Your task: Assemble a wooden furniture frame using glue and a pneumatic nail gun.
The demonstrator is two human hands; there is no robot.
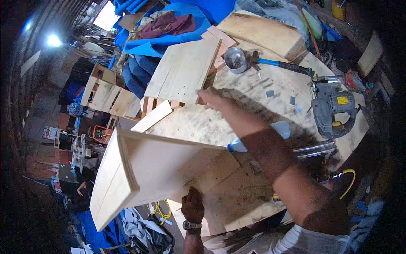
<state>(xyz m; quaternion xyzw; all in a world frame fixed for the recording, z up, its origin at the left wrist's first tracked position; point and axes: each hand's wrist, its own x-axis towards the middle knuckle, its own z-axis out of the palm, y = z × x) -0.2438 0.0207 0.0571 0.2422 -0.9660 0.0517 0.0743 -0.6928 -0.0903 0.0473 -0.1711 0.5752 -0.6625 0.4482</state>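
Observation:
My left hand [193,206], with a watch at its wrist, is closed on the lower edge of a pale plywood assembly [169,163]. That assembly is a wide board with a shorter end board joined at its left, tilted over the front of the worktable. My right arm reaches across the table. At its end my right hand [210,99], a little blurred, has its fingers apart at the near right corner of a second plywood piece [182,67]. A plastic bottle [281,129] with a blue cap lies partly behind my right forearm.
On the worktable [194,122] are a metal can [235,60], a blue-handled hammer [279,64] and a nail gun [334,108]. A long wooden box [262,34] lies at the back. Blue material [190,17] is heaped behind. A yellow hose [350,182] curves at the right.

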